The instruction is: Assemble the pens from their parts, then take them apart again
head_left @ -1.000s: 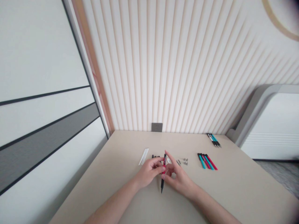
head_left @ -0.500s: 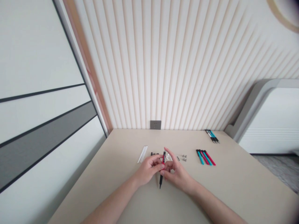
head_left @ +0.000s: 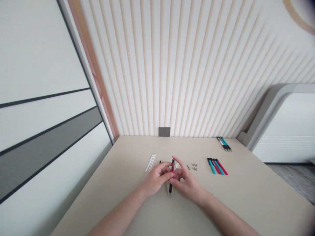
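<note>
A red and black ballpoint pen [head_left: 170, 187] is held between both hands above the table, its tip pointing down towards me. My left hand [head_left: 157, 177] pinches the red barrel between thumb and fingers. From the other side, my right hand [head_left: 185, 182] grips the same barrel, with its index finger on the pen's top end. Behind the fingers, small black parts [head_left: 160, 162] and a clear piece [head_left: 177, 166] are partly hidden. Left of the hands lie several thin white refills [head_left: 150, 163]. On the right are small grey cone-shaped tips [head_left: 195, 167] and a tiny dark spring-like part [head_left: 188, 167].
Several teal and red pen barrels [head_left: 218, 166] lie in a row on the beige table [head_left: 118, 170]. Farther back right are several black-ended pens [head_left: 224, 144]. A ribbed wall with a dark socket [head_left: 164, 131] borders the back; a white cabinet [head_left: 49, 147] stands left.
A metallic tip now shows at the pen's lower end, where it looked dark before. The right index finger stays on its top; the hands have barely moved.
</note>
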`<move>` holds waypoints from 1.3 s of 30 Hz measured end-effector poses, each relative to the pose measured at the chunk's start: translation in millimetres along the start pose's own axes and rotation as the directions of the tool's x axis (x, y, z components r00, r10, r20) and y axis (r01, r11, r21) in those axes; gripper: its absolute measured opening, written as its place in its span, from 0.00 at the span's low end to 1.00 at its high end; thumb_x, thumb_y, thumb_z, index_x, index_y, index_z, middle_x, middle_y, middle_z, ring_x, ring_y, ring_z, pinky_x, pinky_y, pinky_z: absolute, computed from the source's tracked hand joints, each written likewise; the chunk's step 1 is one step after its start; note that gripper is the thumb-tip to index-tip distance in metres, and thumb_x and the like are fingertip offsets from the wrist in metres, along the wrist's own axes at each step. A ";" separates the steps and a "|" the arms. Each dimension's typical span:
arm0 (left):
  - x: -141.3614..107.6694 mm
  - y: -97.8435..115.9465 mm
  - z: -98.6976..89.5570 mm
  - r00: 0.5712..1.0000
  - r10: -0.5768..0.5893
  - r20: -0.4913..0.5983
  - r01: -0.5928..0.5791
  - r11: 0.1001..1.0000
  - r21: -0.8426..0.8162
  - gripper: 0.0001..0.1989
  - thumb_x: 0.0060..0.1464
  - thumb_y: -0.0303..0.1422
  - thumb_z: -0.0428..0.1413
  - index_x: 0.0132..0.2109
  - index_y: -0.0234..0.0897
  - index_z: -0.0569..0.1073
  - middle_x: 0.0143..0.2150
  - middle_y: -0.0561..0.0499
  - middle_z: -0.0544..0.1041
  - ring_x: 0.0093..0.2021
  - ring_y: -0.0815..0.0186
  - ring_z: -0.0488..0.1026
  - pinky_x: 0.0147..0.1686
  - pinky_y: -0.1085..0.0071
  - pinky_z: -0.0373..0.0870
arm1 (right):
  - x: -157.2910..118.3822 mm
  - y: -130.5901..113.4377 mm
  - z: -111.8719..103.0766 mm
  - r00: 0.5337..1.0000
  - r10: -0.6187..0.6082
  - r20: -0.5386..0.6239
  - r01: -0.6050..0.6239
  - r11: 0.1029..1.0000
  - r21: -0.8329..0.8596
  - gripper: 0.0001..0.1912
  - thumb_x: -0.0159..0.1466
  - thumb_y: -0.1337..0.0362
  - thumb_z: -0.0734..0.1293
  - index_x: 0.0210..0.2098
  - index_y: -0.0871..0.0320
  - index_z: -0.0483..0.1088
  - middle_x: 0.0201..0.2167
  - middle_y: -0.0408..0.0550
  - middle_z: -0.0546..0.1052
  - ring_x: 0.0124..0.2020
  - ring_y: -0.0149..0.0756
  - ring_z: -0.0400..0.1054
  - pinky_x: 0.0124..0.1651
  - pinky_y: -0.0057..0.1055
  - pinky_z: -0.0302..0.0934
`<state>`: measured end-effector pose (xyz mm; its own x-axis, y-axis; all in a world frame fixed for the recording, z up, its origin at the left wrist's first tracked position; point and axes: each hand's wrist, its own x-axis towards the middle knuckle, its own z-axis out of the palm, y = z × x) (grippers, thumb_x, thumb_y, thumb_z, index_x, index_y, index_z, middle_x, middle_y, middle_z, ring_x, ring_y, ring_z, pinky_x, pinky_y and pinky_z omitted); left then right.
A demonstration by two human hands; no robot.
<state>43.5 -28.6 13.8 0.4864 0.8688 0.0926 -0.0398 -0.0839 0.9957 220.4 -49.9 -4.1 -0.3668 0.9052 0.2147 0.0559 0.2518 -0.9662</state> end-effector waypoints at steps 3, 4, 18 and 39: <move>-0.1 -0.1 -0.2 1.000 0.011 -0.001 -0.011 1.000 -0.013 0.16 0.56 0.34 0.58 0.52 0.34 0.71 0.34 0.52 0.75 0.36 0.67 0.71 0.37 0.72 0.65 | 0.5 0.4 -0.1 1.000 -0.005 -0.018 0.005 1.000 -0.002 0.41 0.63 0.60 0.67 0.68 0.50 0.39 0.28 0.38 0.69 0.28 0.30 0.64 0.35 0.32 0.61; -0.2 -0.2 -0.3 1.000 0.011 0.000 -0.011 1.000 -0.011 0.16 0.56 0.34 0.59 0.51 0.34 0.71 0.34 0.52 0.75 0.36 0.67 0.71 0.37 0.73 0.65 | 0.6 0.0 -0.7 1.000 -0.006 -0.011 0.006 1.000 -0.008 0.40 0.64 0.60 0.67 0.67 0.50 0.41 0.28 0.38 0.69 0.28 0.30 0.64 0.35 0.32 0.62; -1.0 2.8 0.7 1.000 -0.001 0.008 0.001 1.000 0.017 0.17 0.55 0.34 0.59 0.51 0.35 0.71 0.34 0.52 0.74 0.36 0.66 0.71 0.38 0.71 0.65 | 0.8 -7.5 -4.0 0.998 0.003 0.056 0.000 0.999 -0.051 0.32 0.64 0.61 0.66 0.63 0.52 0.48 0.27 0.38 0.69 0.28 0.30 0.64 0.35 0.30 0.60; 0.5 10.3 -6.2 0.973 0.066 -0.223 -0.082 0.995 -0.061 0.19 0.57 0.39 0.58 0.52 0.35 0.69 0.39 0.46 0.78 0.34 0.67 0.72 0.35 0.71 0.68 | 6.0 -5.5 -3.5 0.997 -0.061 0.055 0.071 0.974 -0.214 0.22 0.63 0.63 0.65 0.57 0.53 0.65 0.28 0.40 0.70 0.27 0.29 0.61 0.32 0.27 0.57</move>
<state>37.9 -26.0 24.1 0.2758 0.9482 0.1577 -0.1331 -0.1248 0.9832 221.1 -44.7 3.1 -0.4199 0.8681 0.2647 0.2271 0.3829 -0.8954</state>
